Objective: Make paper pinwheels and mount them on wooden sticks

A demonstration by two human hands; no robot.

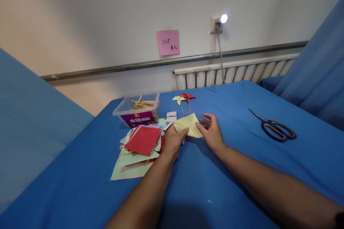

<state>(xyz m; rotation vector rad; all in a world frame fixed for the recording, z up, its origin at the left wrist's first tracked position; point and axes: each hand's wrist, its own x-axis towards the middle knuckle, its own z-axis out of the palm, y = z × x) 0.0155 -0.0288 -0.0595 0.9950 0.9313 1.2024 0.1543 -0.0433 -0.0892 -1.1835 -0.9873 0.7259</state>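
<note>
A sheet of pale yellow paper [191,121], creased and with pointed corners, is raised just above the blue cloth. My left hand [174,139] grips its left part, thumb on top and the other fingers hidden beneath. At the right edge, the thumb of my right hand [213,134] touches the paper while its other fingers are spread apart in the air. Small white boxes [171,116] stand just behind my left hand. Beyond the paper lie a yellow pinwheel [179,99] and a red pinwheel [188,96] on thin sticks.
Left of my hands is a stack of coloured paper, a red sheet [145,140] on top. A clear plastic tub [139,118] of wooden sticks stands behind it. Black-handled scissors [274,128] lie at the right. A wall, rail [129,67] and radiator [231,73] border the back.
</note>
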